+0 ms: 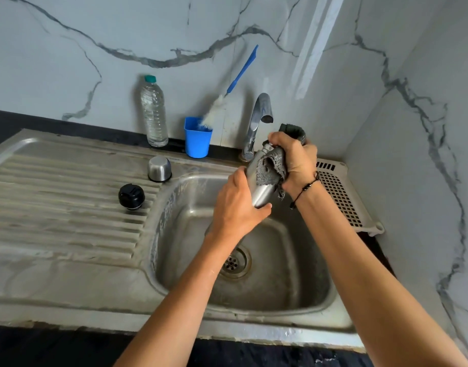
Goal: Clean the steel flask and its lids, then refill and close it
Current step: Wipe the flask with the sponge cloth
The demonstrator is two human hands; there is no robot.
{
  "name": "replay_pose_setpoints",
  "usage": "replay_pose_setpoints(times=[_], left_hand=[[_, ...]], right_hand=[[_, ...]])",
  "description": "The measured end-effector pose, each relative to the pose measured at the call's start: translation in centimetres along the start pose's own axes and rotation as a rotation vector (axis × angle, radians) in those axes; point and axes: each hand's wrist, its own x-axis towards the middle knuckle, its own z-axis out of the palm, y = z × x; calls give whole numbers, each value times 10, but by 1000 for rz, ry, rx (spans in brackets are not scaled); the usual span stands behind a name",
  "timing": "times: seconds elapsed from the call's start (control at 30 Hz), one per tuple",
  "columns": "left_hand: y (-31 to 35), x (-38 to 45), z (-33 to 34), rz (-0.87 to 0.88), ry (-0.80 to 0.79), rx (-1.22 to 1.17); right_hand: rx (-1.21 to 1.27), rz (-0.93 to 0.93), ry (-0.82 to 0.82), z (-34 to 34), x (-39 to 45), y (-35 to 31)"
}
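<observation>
Over the basin of the steel sink (174, 263) both hands are busy. The left hand (235, 207) wraps its fingers round the lower end of the steel flask (263, 193), which tilts with its neck up toward the tap (256, 120), held in the air just below the spout. The right hand (296, 160) clutches a grey scrubbing pad (272, 168) and presses it against the flask's upper body, fingers curled tight over the pad.

On the ribbed draining board to the left stand the two lids: the steel cup lid (159, 168) mouth down near the basin's rim, and the black stopper (131, 196) a little nearer the camera, both well apart from the hands. Behind them, along the wall, a clear water bottle (154, 112) with a teal cap, then a blue cup (197, 137) with a bottle brush (227, 94) leaning out of it. A perforated white tray (344, 197) fills the right corner, close beside the right wrist.

The basin below the flask lies open down to the drain (234, 262). No writing can be read on anything here.
</observation>
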Motion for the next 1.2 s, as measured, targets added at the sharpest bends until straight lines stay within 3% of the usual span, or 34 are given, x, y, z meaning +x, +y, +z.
replay_pose_setpoints(times=[0.07, 0.17, 0.27, 0.37, 0.47, 0.53, 0.67, 0.8, 0.9, 1.0, 1.2], left_hand=[[-4, 2, -7, -65, -93, -72], [-12, 2, -17, -87, -344, -508], [-17, -4, -16, -46, -503, -917], [-18, -8, -9, -77, -534, -1108], [-16, -6, -6, -187, -393, -1156], [-17, -4, -6, -280, -301, -1225], [-22, 2, -5, -391, -193, -1359], [-20, 6, -2, -413, -78, -1387], [-26, 12, 1, -481, 33, -1356], [-31, 14, 4, -568, 117, -1345], [-43, 14, -7, -649, 210, -1195]], right_hand=[[-2, 71, -151, -4, 2, 0], [188, 259, -493, -13, 10, -2], [330, 269, -714, -19, 12, 0], [444, 237, -612, -17, 8, 7], [610, 259, -407, -18, 10, 13], [632, 282, -417, -24, 3, 17], [328, 186, -514, -23, -25, 31], [-430, -270, -437, -3, -50, 41], [-768, -382, -521, -6, -59, 53], [-893, -396, -549, -14, -69, 64], [-877, -323, -571, -42, -89, 96]])
